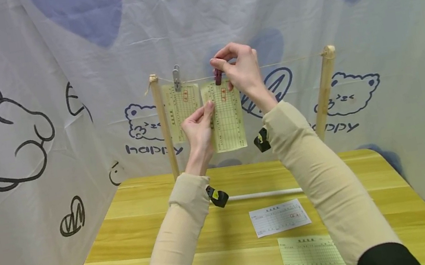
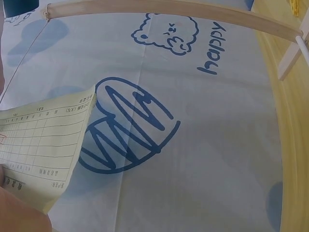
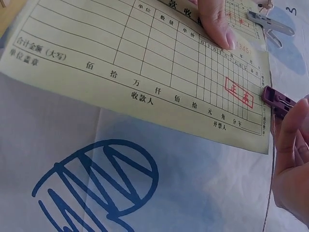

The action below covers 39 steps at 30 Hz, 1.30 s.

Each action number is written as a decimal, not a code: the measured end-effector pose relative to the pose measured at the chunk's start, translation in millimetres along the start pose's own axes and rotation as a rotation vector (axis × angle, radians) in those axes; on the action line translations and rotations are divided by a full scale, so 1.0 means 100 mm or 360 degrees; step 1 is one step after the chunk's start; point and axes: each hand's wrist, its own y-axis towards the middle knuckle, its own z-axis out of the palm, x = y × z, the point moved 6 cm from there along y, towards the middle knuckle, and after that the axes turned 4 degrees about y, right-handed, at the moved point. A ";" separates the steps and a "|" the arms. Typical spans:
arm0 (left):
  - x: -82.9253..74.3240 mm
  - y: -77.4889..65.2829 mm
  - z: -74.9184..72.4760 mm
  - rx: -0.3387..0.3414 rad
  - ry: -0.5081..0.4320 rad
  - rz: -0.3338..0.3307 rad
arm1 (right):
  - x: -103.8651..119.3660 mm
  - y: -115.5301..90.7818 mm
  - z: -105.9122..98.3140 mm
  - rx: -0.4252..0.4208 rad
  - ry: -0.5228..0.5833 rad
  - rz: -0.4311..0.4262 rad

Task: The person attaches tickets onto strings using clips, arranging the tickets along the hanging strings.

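A yellow receipt slip hangs upright at a thin string. My left hand pinches its left edge, the thumb lying on the printed face. Above, my right hand pinches a purple clothespin at the slip's top edge. In the right wrist view, the clothespin sits at the slip's edge beside the red stamp; how far it bites on the paper is hard to tell. Left of it, a grey clothespin holds another yellow slip on the string.
Two wooden posts, left and right, carry the string. A white slip and another yellow slip lie on the wooden table. A white rod runs low between the posts. Behind hangs a printed cloth.
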 end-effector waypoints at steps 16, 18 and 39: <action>-0.01 0.00 0.01 -0.0006 -0.0003 0.0011 | -0.01 0.00 0.02 0.0115 -0.0063 0.0046; -0.01 0.00 0.01 -0.0009 -0.0019 0.0009 | -0.02 0.00 0.02 0.0127 -0.0066 0.0052; -0.01 0.02 0.01 -0.0007 -0.0035 0.0032 | -0.05 0.01 0.02 0.0231 -0.0062 0.0140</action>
